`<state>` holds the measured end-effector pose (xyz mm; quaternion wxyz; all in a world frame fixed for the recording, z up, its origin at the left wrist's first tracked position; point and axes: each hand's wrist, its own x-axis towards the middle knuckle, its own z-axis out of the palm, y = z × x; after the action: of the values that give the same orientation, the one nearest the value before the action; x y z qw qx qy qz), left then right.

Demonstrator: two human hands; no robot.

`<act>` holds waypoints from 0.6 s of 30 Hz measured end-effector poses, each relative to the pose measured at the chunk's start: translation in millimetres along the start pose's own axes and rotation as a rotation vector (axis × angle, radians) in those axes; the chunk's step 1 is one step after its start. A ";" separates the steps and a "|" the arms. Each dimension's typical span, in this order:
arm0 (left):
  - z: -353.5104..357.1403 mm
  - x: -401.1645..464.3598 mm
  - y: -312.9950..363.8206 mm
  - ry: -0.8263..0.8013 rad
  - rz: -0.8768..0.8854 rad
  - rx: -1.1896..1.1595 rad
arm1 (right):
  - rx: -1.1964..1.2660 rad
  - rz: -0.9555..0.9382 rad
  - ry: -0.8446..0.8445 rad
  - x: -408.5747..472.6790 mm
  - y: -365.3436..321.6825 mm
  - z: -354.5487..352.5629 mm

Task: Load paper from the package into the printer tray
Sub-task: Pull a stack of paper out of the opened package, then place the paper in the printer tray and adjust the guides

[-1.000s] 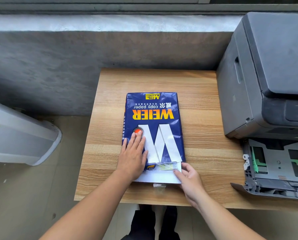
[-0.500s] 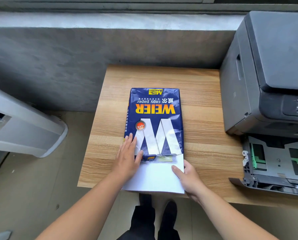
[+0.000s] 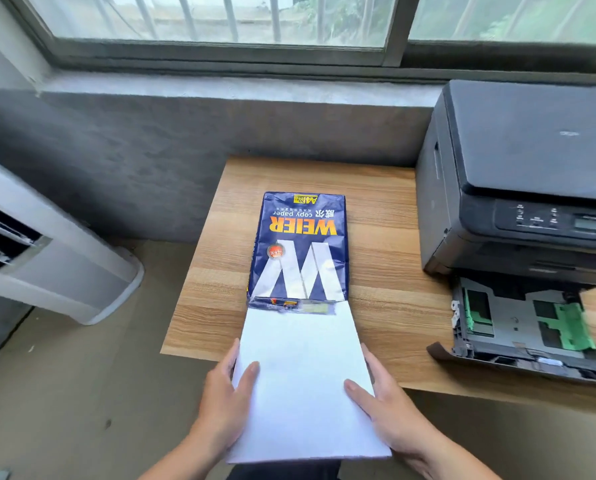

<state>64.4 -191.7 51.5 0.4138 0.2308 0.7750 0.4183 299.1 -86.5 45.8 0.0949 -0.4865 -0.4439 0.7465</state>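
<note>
**White sheets nearly clear of the wrapper**

White copy paper juts from the open near end of the blue WEIER package, its far edge at the wrapper's mouth, overhanging the wooden table. The left hand and right hand clasp the stack's long sides, thumbs on top. Withdrawal seems the step in hand; next, carry it rightward, square, to the empty printer tray below the printer.

Both hands, left hand and right hand, grip paper protruding from package.
</note>
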 end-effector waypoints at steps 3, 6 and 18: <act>2.9 -45.5 5.3 0.067 0.027 -0.034 | 0.003 -0.042 -0.002 -31.2 -1.2 -9.2; 17.7 -67.9 6.6 0.078 0.068 -0.073 | 0.063 -0.020 0.026 -58.9 3.3 -26.7; 250.8 -36.4 63.5 -0.364 0.218 0.020 | 0.156 -0.038 0.538 -141.0 -10.4 -214.1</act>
<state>294.5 -68.1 43.9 0.4967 0.3892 0.6621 0.4042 541.4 -39.1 115.7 0.2604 -0.6500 -0.3530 0.6206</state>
